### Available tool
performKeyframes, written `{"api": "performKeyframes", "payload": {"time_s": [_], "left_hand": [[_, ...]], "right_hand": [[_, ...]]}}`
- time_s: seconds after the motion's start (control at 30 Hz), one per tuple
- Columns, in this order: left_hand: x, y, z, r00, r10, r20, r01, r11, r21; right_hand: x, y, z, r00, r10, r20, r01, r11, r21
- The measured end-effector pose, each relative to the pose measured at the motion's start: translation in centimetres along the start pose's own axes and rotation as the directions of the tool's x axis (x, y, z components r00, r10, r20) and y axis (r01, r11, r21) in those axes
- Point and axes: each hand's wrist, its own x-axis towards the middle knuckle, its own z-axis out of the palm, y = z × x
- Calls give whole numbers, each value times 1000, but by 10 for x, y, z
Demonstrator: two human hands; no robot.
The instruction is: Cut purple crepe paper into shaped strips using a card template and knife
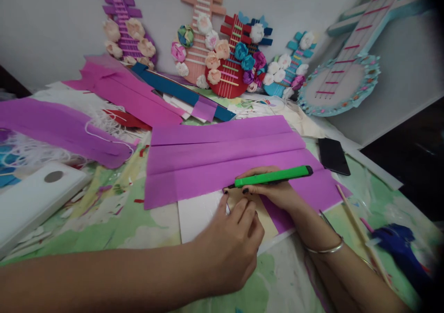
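In my right hand (274,188) is a green box cutter (270,178), held level, its tip towards the left. The tip is close to my left index fingertip. My left hand (232,234) presses down on a small cream card (265,218); its index finger reaches forward and the other fingers are curled. Under the card lies a white board (196,218). Creased purple crepe paper (208,160) spreads out behind and beneath both hands. My left palm and thumb hide part of the card.
Paper-covered toy guitars (229,72) with paper flowers lean against the wall. At left are a white device (38,202), white string (38,148) and pink crepe paper (128,93). To the right lie a black phone-like slab (333,155), a wooden stick (360,229) and a blue glue gun (398,243).
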Motion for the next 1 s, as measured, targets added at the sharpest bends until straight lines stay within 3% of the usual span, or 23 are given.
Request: {"api": "performKeyframes", "payload": {"time_s": [0.4, 1.0], "left_hand": [[1, 1, 0, 1000, -11, 12, 11, 1000, -25], [-1, 1, 1, 1000, -13, -6, 13, 1000, -24]], "right_hand": [[3, 0, 0, 998, -27, 53, 27, 1000, 5], [3, -2, -2, 999, 34, 23, -34, 999, -21]]}}
